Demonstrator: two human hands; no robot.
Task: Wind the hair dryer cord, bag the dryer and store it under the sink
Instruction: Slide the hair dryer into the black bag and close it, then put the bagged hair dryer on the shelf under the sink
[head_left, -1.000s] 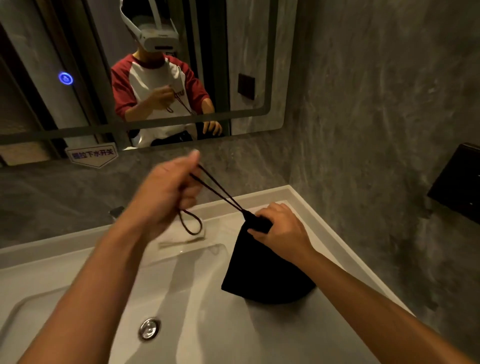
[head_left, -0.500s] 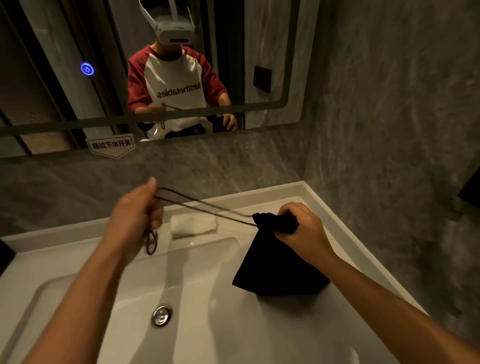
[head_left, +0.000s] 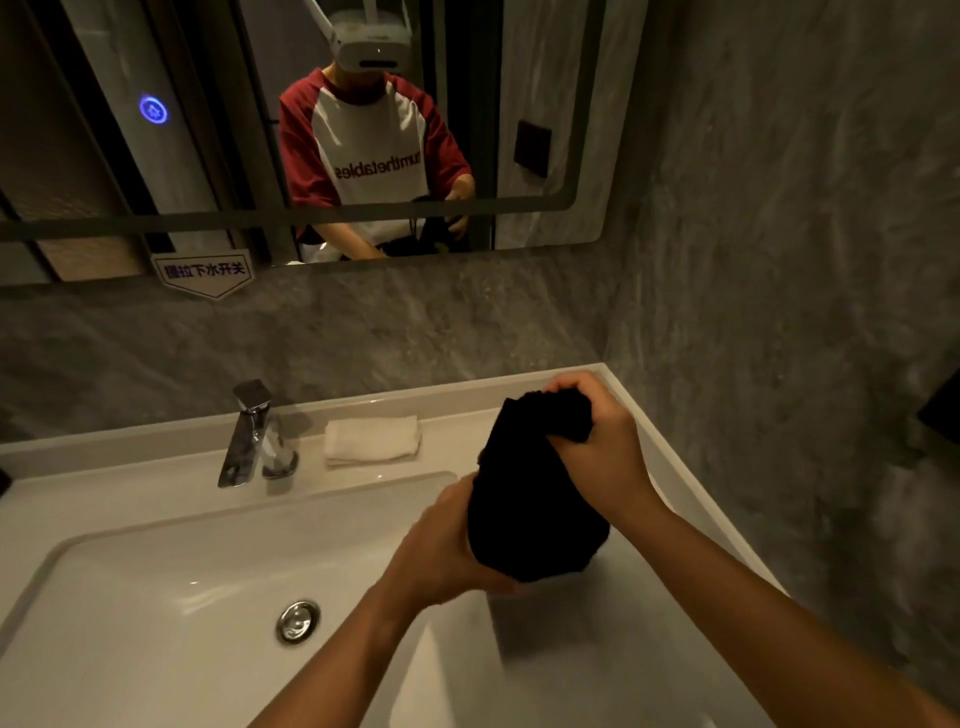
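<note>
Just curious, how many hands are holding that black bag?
2. The right hand grips the black bag at its bunched top; the left hand cups its lower left side.

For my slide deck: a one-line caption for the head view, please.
Both hands hold a black drawstring bag above the white sink: right hand gripping its gathered top, left hand cupping its base.

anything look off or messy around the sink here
Nothing stands out. The black bag is gripped at its bunched neck by the right hand and cupped from below by the left hand. The folded white towel lies square beside the faucet, and no spill shows.
</note>
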